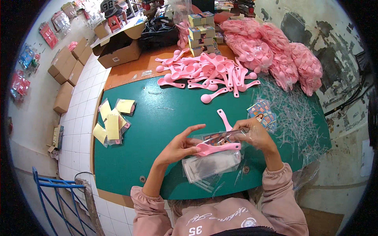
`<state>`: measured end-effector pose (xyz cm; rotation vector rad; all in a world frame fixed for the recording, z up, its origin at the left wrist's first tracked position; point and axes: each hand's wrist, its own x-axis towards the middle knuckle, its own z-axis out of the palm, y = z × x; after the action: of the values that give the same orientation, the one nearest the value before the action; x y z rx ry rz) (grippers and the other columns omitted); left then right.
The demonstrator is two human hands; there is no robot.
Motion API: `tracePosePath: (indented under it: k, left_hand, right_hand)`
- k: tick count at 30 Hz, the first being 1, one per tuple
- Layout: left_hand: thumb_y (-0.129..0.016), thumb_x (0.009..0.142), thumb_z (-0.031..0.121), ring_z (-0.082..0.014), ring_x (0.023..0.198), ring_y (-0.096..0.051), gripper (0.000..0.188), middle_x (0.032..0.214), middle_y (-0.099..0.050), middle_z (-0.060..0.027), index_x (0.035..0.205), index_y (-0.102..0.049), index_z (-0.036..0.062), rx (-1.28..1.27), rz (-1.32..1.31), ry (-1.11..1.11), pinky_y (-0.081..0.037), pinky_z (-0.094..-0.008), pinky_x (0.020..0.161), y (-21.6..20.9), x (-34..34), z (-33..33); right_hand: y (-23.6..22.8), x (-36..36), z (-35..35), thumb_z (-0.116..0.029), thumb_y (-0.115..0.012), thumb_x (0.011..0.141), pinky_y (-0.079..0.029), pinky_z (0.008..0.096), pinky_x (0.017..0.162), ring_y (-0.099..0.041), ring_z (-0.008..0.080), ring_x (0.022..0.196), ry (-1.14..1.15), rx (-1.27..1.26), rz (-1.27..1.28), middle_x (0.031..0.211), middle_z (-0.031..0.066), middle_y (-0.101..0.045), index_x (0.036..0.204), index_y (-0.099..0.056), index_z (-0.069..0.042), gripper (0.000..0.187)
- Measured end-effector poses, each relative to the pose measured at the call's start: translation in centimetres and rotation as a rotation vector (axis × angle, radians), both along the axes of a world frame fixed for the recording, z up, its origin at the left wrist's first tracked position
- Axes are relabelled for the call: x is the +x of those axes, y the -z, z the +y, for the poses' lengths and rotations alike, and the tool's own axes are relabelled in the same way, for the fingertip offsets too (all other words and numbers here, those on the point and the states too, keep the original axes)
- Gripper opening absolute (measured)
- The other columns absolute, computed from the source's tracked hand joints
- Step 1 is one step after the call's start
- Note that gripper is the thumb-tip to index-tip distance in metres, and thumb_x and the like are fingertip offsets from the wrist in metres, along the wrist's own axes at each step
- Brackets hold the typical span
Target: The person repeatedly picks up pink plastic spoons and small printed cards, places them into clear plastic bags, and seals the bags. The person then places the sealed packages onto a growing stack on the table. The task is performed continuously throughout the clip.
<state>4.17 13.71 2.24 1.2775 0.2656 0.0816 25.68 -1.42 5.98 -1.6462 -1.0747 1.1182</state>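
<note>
My left hand (177,147) pinches the bowl end of a pink measuring spoon (220,148), thumb on top, index finger stretched out. Behind the spoon is a dark printed card (216,137), seemingly in a clear plastic bag. My right hand (254,135) is closed on the right end of that bag; its fingertips are partly hidden by glossy film. Under both hands lies a stack of clear plastic bags (212,166). Just beyond them rests another pink spoon (224,119), its lower end hidden. Blue printed cards (263,113) are fanned out beside my right hand.
A heap of pink spoons (208,69) covers the far part of the green table (145,118). Filled bags with yellow cards (113,124) lie left. Clear plastic strips (295,122) litter the right side. Bulging spoon bags (275,55), card stacks (201,33) and an open carton (120,51) stand behind.
</note>
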Motion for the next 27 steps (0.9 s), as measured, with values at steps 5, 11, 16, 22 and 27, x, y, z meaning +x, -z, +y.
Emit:
tracePosePath:
  k: [5, 11, 16, 22, 27]
  left_hand:
    - [-0.06, 0.082, 0.005, -0.0111, 0.082, -0.057, 0.063, 0.091, -0.061, -0.0076, 0.135, -0.027, 0.0059, 0.047, 0.031, -0.006, -0.048, -0.0251, 0.075, 0.2, 0.4, -0.2]
    - [-0.052, 0.089, 0.013, -0.0171, 0.086, -0.059, 0.056, 0.096, -0.059, -0.0162, 0.135, -0.021, 0.0096, 0.429, 0.128, -0.55, -0.049, -0.0279, 0.075, 2.0, 1.0, -2.1]
    - [-0.033, 0.096, 0.022, -0.0315, 0.101, -0.055, 0.06, 0.109, -0.052, -0.0228, 0.137, 0.009, 0.0226, -0.439, 0.084, -0.251, -0.047, -0.0401, 0.085, 2.6, 2.0, -3.7]
    - [-0.033, 0.094, 0.008, -0.0293, 0.101, -0.055, 0.061, 0.117, -0.047, -0.0235, 0.138, 0.006, 0.0211, -0.271, 0.164, -0.277, -0.048, -0.0415, 0.084, 3.0, 1.7, -3.5]
    - [-0.032, 0.094, 0.01, -0.0267, 0.096, -0.058, 0.056, 0.112, -0.051, -0.0196, 0.14, -0.002, 0.0178, -0.314, 0.194, -0.244, -0.05, -0.0394, 0.083, 2.9, 1.4, -3.3]
  right_hand:
    - [0.1, -0.6, 0.7, -0.008, -0.069, 0.07, -0.04, 0.0241, 0.059, -0.051, 0.0074, 0.064, 0.023, 0.13, -0.198, 0.067, 0.0021, -0.059, 0.078, -0.062, 0.002, 0.015]
    - [0.6, -1.5, 1.0, -0.01, -0.068, 0.071, -0.043, 0.026, 0.062, -0.055, 0.0107, 0.064, 0.204, 0.189, -0.279, 0.067, 0.0061, -0.058, 0.083, -0.063, -0.001, 0.017]
    - [2.1, -2.9, 2.2, -0.012, -0.065, 0.072, -0.047, 0.0355, 0.075, -0.058, 0.0299, 0.084, -0.214, 0.415, -0.598, 0.097, 0.0154, -0.058, 0.102, -0.057, -0.003, 0.032]
    - [3.4, -4.1, 1.7, -0.014, -0.064, 0.071, -0.043, 0.0384, 0.077, -0.052, 0.0308, 0.089, -0.266, 0.371, -0.674, 0.093, 0.0136, -0.052, 0.097, -0.054, -0.003, 0.03]
    - [4.1, -5.7, 2.2, -0.011, -0.062, 0.07, -0.042, 0.0402, 0.076, -0.05, 0.0316, 0.087, -0.265, 0.362, -0.755, 0.091, 0.0143, -0.048, 0.089, -0.052, -0.002, 0.023]
